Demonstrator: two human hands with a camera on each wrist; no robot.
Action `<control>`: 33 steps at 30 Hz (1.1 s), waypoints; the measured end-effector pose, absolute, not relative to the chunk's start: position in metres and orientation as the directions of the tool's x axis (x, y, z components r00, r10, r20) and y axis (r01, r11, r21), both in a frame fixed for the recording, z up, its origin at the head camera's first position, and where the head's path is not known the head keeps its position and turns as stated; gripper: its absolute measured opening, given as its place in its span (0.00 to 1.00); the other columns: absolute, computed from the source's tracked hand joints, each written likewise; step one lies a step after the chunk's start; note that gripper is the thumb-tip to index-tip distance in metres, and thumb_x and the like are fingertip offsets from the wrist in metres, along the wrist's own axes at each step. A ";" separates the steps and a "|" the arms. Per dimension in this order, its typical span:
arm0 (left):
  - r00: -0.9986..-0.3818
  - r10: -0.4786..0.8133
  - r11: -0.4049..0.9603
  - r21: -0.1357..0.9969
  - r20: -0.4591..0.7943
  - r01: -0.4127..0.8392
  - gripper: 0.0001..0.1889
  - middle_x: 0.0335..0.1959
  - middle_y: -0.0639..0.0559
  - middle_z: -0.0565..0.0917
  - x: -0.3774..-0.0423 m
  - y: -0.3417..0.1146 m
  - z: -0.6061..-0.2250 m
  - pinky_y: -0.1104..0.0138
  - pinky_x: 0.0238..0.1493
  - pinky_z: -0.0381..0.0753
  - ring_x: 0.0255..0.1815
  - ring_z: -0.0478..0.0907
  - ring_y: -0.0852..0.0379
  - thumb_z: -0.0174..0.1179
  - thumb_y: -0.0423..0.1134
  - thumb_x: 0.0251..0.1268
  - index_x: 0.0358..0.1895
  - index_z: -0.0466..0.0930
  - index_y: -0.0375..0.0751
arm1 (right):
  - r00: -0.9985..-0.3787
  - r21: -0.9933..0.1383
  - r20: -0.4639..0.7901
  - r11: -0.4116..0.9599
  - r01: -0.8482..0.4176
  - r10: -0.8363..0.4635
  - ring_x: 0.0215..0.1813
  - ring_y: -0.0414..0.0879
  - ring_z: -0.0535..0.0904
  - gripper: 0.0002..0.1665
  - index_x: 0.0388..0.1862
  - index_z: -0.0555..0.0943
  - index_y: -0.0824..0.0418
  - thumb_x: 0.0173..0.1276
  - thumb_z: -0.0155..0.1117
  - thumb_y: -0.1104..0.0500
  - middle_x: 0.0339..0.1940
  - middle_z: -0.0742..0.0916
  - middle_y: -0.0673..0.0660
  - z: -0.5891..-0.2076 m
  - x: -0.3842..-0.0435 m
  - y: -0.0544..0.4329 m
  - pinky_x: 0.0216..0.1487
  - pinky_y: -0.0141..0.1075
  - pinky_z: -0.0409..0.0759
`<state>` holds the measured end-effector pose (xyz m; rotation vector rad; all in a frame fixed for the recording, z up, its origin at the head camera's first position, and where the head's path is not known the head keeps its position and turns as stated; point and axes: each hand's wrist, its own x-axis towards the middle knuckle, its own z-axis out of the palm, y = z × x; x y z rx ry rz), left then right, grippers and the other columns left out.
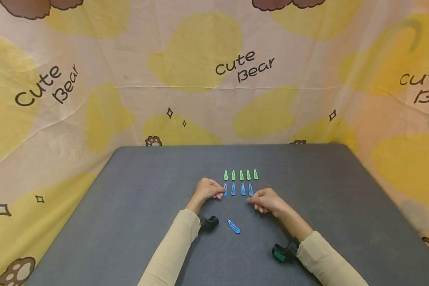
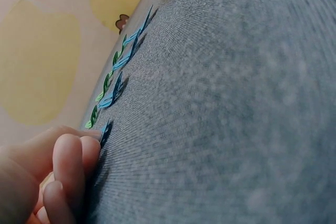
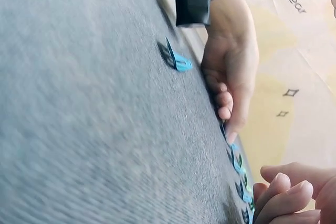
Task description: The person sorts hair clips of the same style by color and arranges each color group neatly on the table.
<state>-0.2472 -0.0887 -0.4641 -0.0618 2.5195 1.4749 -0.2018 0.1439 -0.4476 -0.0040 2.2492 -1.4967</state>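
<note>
Blue snap hair clips (image 1: 243, 189) stand in a row on the grey table, under a row of green snap hair clips (image 1: 241, 175). At the left end of the blue row, my left hand (image 1: 208, 189) pinches the leftmost blue clip (image 2: 105, 129) by thumb and fingertips; it lies on the table, partly hidden by them. My right hand (image 1: 268, 200) hovers beside the rightmost blue clip (image 1: 250, 189), its fingers loosely bent with nothing visible between them. Nearer to me, a single blue clip (image 1: 234, 226) lies tilted, apart from the rows.
The dark grey table (image 1: 146, 178) has rounded far corners. A yellow and cream printed cloth (image 1: 193, 51) hangs behind it and at both sides. Black bands with camera mounts (image 1: 209, 223) sit on both wrists.
</note>
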 end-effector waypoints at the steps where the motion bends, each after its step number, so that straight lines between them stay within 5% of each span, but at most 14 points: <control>1: -0.975 0.075 0.495 0.856 -0.211 -0.147 0.07 0.09 0.60 0.78 -0.247 -0.089 -0.464 0.78 0.17 0.69 0.11 0.73 0.69 0.70 0.37 0.53 0.25 0.87 0.35 | -0.903 -0.879 -0.353 0.417 0.231 -0.244 0.13 0.34 0.65 0.15 0.19 0.75 0.60 0.64 0.64 0.59 0.09 0.74 0.44 -0.448 -0.201 0.143 0.18 0.26 0.63; 18: -0.974 0.058 0.499 0.851 -0.219 -0.162 0.07 0.10 0.60 0.78 -0.247 -0.088 -0.463 0.78 0.17 0.70 0.11 0.73 0.69 0.70 0.37 0.53 0.25 0.87 0.36 | -0.883 -0.879 -0.326 0.451 0.152 -0.338 0.13 0.33 0.68 0.10 0.31 0.83 0.68 0.62 0.66 0.60 0.13 0.77 0.46 -0.451 -0.184 0.131 0.17 0.25 0.65; 33: -0.971 0.051 0.501 0.847 -0.232 -0.177 0.07 0.10 0.59 0.78 -0.248 -0.087 -0.465 0.78 0.17 0.69 0.11 0.73 0.69 0.70 0.37 0.53 0.25 0.87 0.37 | -0.873 -0.865 -0.313 0.492 0.100 -0.374 0.14 0.35 0.68 0.10 0.27 0.83 0.66 0.58 0.70 0.59 0.13 0.76 0.46 -0.451 -0.175 0.121 0.17 0.27 0.63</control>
